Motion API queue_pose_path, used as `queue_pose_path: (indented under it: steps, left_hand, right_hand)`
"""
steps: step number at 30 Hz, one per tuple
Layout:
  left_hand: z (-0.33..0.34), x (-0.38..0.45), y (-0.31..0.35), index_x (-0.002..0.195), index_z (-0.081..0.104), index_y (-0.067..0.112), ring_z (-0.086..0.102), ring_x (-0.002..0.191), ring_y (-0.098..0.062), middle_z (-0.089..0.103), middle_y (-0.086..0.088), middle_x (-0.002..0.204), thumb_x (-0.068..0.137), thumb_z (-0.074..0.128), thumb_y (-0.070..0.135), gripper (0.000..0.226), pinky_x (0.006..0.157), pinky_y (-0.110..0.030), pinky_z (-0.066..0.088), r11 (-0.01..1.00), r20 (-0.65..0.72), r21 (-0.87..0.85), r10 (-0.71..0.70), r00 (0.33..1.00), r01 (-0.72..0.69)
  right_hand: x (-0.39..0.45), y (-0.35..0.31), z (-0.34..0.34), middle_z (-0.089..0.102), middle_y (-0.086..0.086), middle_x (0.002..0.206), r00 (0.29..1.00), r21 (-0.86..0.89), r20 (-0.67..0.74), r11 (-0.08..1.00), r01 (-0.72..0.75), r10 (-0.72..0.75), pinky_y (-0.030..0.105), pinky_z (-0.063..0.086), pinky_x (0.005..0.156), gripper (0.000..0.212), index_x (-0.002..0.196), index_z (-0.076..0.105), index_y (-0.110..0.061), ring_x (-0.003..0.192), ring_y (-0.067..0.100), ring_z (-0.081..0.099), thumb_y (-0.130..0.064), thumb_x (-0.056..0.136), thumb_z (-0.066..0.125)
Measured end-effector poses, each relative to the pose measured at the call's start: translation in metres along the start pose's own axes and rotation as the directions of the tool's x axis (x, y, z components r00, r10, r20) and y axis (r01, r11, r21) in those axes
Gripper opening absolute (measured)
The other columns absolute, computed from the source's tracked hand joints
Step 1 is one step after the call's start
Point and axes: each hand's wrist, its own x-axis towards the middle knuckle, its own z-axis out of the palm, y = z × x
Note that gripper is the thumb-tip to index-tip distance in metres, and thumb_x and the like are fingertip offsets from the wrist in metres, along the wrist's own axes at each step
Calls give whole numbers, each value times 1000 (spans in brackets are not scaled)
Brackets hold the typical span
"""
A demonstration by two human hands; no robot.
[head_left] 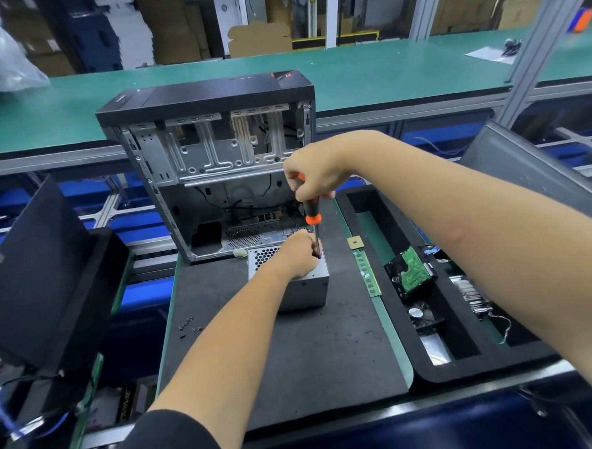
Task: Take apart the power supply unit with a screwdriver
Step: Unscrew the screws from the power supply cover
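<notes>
Black mat (295, 361): open case (212, 167) behind unit (305, 289).

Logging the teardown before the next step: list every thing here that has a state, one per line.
power supply unit: out of the case, on the mat, casing closed.
screwdriver: upright, tip down at the unit's top edge.
right hand: grips the screwdriver handle.
left hand: on the unit's top, fingers at the shaft.
computer case: upright, side open.
loose screws: scattered on the mat.
</notes>
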Motion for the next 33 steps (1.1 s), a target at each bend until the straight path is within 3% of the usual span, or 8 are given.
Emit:
queue_pose_path:
  steps: [3,6,8,12,21,26,29,33]
  left_hand:
    - [-1,0,-2,87,61,2,52,83,-20,51,-5,95,81,53,-9,15,84,-32,48,1000,4,-9,-3,1000,3]
    - [0,0,-1,88,62,-1,51,82,-20,50,-5,94,82,53,-8,13,83,-30,47,1000,-8,2,3,1000,-3]
    - [0,-1,-1,89,63,-2,50,80,-20,50,-6,95,81,52,-8,14,81,-28,46,1000,-18,15,10,1000,-10]
    - [1,-1,-2,87,61,0,49,81,-22,48,-9,97,82,51,-10,15,85,-33,46,999,-16,12,30,999,-30]
    - [2,-5,1,80,55,12,45,71,-15,42,1,87,82,49,-11,24,58,-18,36,1000,-6,8,24,1000,-23]
    - [0,-5,4,82,55,10,46,74,-19,42,-3,89,83,48,-9,21,68,-25,40,999,0,44,30,1000,-30]
    - [1,-5,4,81,54,11,46,77,-20,44,-5,94,83,48,-9,21,72,-28,41,997,8,65,29,1000,-30]
    - [0,-4,4,82,53,11,47,79,-21,48,-7,96,82,47,-8,20,73,-27,41,997,15,70,18,1000,-19]
  right_hand:
    - [-4,-3,-1,62,3,85,998,23,62,1000,13,-14,25,41,54,24,102,61,-7,70,19,59,2,80,55]
    - [-3,-2,3,63,5,86,998,67,53,997,-29,25,26,51,55,12,95,58,-10,63,19,66,-15,87,65]
    - [0,-4,3,71,11,75,990,-26,53,992,-127,128,30,55,59,39,88,56,-5,51,22,69,-43,96,53]
    - [4,-6,2,64,9,45,973,-233,44,949,-212,228,29,47,55,37,86,59,-2,33,18,59,-30,100,41]
    - [-1,9,2,60,4,88,992,-48,117,998,-47,52,24,45,50,18,88,57,-17,58,18,61,-6,80,68]
    - [1,8,8,70,8,63,982,-11,69,984,-177,178,22,49,45,54,89,62,-6,44,22,66,-55,97,40]
    - [4,8,8,68,10,54,980,-47,81,983,-180,183,21,46,41,40,96,64,-1,41,22,61,-32,100,38]
    - [-2,10,5,62,4,83,1000,-31,20,1000,3,-2,28,44,52,17,99,56,-9,65,24,63,-17,87,64]
